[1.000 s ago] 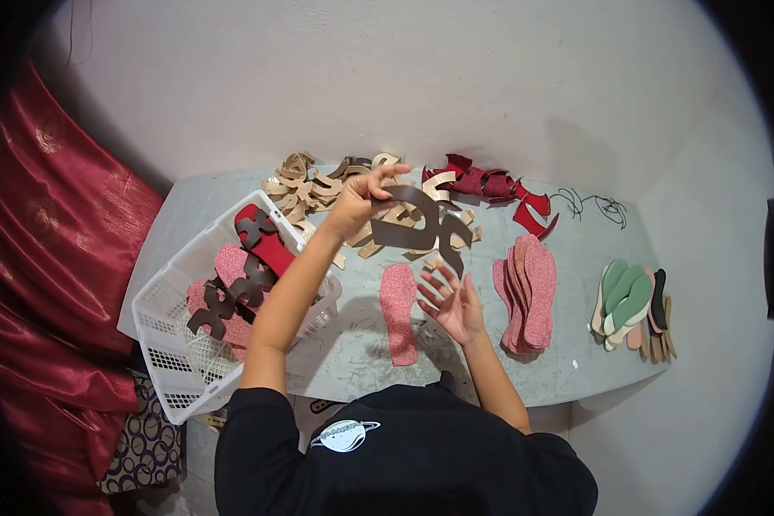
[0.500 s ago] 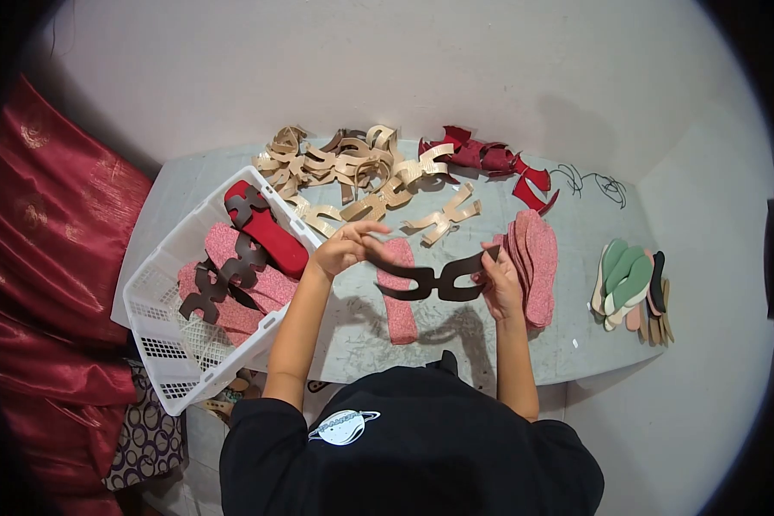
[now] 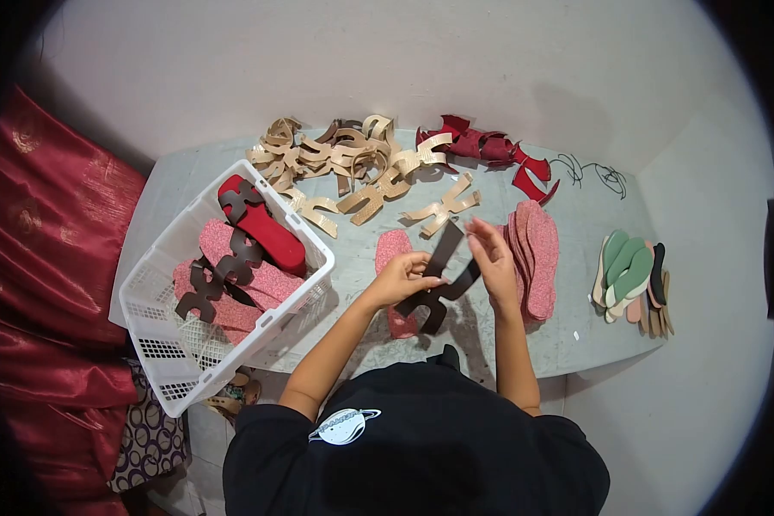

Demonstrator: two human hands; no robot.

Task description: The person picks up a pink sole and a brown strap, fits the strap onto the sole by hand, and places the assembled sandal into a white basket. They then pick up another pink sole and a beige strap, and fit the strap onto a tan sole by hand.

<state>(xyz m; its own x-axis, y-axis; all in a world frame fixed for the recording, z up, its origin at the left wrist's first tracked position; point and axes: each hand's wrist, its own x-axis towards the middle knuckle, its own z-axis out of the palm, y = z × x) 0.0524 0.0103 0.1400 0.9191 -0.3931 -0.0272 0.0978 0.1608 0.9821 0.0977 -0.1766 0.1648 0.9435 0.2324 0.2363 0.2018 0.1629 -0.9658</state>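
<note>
My left hand (image 3: 404, 279) pinches a dark brown cut-out strap piece (image 3: 436, 297) near its middle, above a pink speckled sole (image 3: 393, 248) lying on the table. The strap is tilted, with one arm pointing up and away. My right hand (image 3: 494, 258) is at the strap's right side, its fingers apart and bent near the upper ends; whether it touches the strap is unclear. Just right of that hand stands a stack of pink speckled soles (image 3: 537, 262).
A white basket (image 3: 138, 314) at left holds a red sole (image 3: 271, 241), pink soles and dark straps. Beige straps (image 3: 331, 159) and red pieces (image 3: 490, 155) lie along the back of the table (image 3: 344, 331). Green insoles (image 3: 628, 271) and black cords (image 3: 611, 179) are at right.
The dark strap has turned from roughly level to steeply tilted. My left hand has moved right and down and now grips its middle; my right hand has let go of its end and moved up slightly.
</note>
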